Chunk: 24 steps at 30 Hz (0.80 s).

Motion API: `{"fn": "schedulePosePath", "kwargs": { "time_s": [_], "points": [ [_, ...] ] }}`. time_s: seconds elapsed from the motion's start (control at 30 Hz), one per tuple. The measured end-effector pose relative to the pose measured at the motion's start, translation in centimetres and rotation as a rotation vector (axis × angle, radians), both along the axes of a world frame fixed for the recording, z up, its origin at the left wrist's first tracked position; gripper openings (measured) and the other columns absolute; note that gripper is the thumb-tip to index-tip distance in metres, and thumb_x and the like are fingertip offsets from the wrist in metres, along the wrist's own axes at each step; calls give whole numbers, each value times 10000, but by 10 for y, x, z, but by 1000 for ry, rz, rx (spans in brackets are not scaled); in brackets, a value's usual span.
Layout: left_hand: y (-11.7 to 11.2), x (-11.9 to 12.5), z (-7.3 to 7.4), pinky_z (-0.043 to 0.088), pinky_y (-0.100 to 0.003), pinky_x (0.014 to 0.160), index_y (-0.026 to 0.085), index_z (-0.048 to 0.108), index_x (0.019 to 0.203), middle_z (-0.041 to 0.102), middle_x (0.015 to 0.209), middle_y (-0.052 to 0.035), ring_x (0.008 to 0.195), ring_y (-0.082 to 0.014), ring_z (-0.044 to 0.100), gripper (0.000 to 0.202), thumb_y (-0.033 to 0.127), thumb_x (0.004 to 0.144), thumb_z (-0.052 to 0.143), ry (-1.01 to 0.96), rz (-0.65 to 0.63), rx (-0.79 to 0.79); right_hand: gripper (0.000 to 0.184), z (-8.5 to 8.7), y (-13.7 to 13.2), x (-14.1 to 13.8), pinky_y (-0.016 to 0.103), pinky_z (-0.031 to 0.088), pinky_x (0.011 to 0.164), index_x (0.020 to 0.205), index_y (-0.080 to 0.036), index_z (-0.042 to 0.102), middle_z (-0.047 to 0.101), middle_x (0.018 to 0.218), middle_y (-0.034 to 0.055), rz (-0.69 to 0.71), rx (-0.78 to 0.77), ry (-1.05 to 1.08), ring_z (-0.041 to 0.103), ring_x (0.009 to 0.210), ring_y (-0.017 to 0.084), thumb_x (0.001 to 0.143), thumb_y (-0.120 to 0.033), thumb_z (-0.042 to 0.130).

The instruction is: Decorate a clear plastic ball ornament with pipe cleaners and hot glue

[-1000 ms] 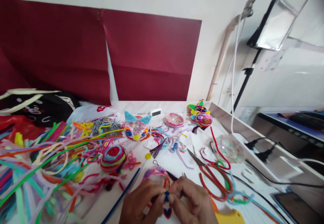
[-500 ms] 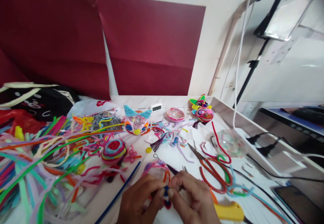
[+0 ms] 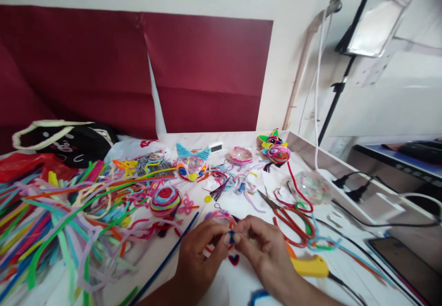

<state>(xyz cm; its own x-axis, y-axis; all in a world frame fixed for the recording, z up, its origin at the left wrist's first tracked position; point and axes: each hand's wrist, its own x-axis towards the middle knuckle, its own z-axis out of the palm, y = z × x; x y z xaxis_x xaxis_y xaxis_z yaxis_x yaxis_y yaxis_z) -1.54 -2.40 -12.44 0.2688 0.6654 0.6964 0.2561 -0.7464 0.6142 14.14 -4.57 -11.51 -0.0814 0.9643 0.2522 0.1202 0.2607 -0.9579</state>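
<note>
My left hand [image 3: 202,253] and my right hand [image 3: 264,250] meet at the front middle of the table. Both pinch a small blue pipe-cleaner piece [image 3: 231,237] between thumb and fingertips; its exact shape is mostly hidden. Just behind the fingers lies a round piece with a pink and purple fuzzy rim [image 3: 221,215], partly covered by my hands. Below the fingertips shows a small red-edged dark heart-shaped piece [image 3: 234,259]. A long dark blue pipe cleaner [image 3: 167,257] lies left of my left hand. Scissors with orange handles [image 3: 293,225] rest beyond my right hand.
A heap of coloured pipe cleaners [image 3: 62,232] covers the left side. A yellow-handled tool with a cord [image 3: 311,266] and a phone [image 3: 404,264] lie right. Finished-looking fuzzy ornaments [image 3: 165,201], a clear dome [image 3: 312,187] and a small digital display [image 3: 216,148] stand farther back.
The whole view has shifted, and my hands appear slightly higher and farther right. Both still pinch the blue piece. A curved blue strip now shows at the bottom edge.
</note>
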Motion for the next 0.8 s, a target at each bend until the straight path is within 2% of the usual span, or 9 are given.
{"fn": "schedulePosePath", "kwargs": {
  "time_s": [0.13,0.27,0.53,0.67,0.8],
  "points": [
    [-1,2,0,481,-184,531,171,666,834,661,740,-28,626,-110,626,103,146,849,568,-28,21,-117,209,2,0,3,205,364,484,742,-158,621,573,602,-11,-18,-85,88,473,534,92,810,-355,638],
    [-3,4,2,418,-182,475,150,654,776,635,691,-24,542,-86,555,113,185,849,575,-14,30,-207,196,2,0,8,202,387,477,762,-160,662,626,645,7,-52,-124,78,521,535,95,769,-353,694],
    [-4,4,0,430,-206,513,162,621,742,555,591,13,529,-94,525,153,236,862,563,-116,0,-384,112,2,-1,11,167,480,525,843,-224,748,722,688,-3,-21,-119,162,623,574,91,762,-301,745],
    [-4,3,-1,406,-210,487,163,594,725,532,550,24,488,-89,492,188,273,871,549,-131,12,-456,139,-1,-1,12,176,529,584,907,-271,770,753,768,-3,-41,-106,162,665,632,103,773,-272,737],
    [-3,4,-1,404,-213,480,163,594,735,524,530,30,478,-91,490,193,291,872,546,-154,1,-501,148,-1,-2,11,187,539,575,907,-277,781,758,774,3,-81,-70,144,672,631,113,769,-262,730]
  ]
}}
